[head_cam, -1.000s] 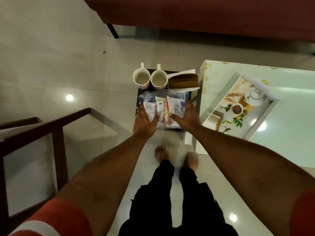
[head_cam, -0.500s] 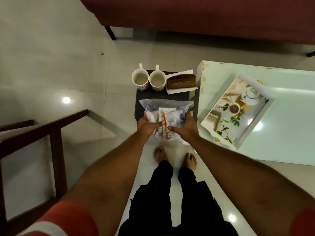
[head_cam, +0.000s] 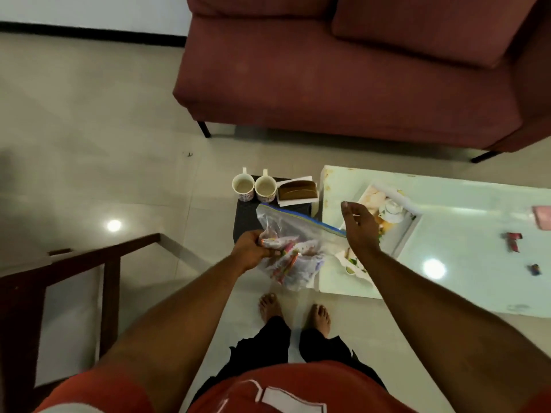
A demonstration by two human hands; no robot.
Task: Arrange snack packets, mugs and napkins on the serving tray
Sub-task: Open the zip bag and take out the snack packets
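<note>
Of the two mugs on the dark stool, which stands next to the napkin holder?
The right-hand mug, directly beside the brown napkin holder; the other mug stands farther left, at the stool's corner.

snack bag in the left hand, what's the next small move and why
Probably bring the right hand to the blue zip edge and pull the snack bag open. The left hand grips the bag off the stool, the right is open and empty beside the zip, and the packets show inside it.
</note>
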